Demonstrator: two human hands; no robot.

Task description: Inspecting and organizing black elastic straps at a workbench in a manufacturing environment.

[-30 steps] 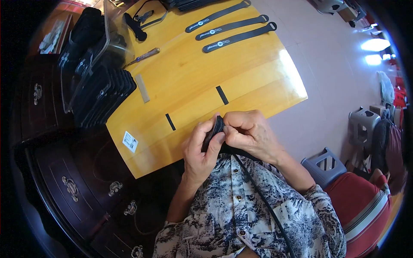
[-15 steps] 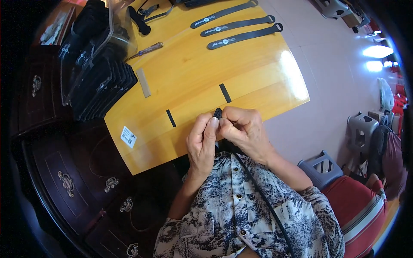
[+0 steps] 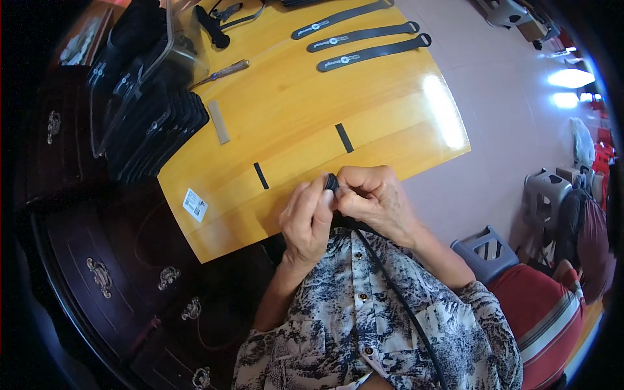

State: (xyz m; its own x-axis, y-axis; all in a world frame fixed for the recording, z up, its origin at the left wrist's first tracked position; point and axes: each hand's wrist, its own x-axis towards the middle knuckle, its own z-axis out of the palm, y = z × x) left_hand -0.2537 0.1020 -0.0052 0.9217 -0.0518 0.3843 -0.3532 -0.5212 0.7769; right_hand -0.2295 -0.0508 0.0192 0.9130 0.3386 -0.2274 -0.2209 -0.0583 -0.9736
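Close to my shirt, at the near edge of the yellow table, both hands meet on a black strap (image 3: 331, 182), of which just a short folded or stacked end shows. My left hand (image 3: 305, 218) pinches it between thumb and fingers. Curled fingers of my right hand (image 3: 372, 198) grip its right side. The rest of the strap is hidden by my hands. On the tabletop beyond them lie two short black strips (image 3: 344, 138), set apart from each other. Farther off, three long dark straps (image 3: 364, 39) lie side by side, each with a slotted end and white print.
At the left, stacked black straps (image 3: 159, 133) stand beside a clear plastic bin (image 3: 170, 49). A screwdriver (image 3: 224, 71), a tan strip (image 3: 219, 121) and a white label (image 3: 194, 205) lie on the yellow table (image 3: 286, 104). Dark drawers (image 3: 97, 260) flank me; a grey stool (image 3: 484, 253) stands right.
My hands have shifted slightly, and the strap end between them has turned, showing a more rounded black edge. The table view has moved a little with my head.
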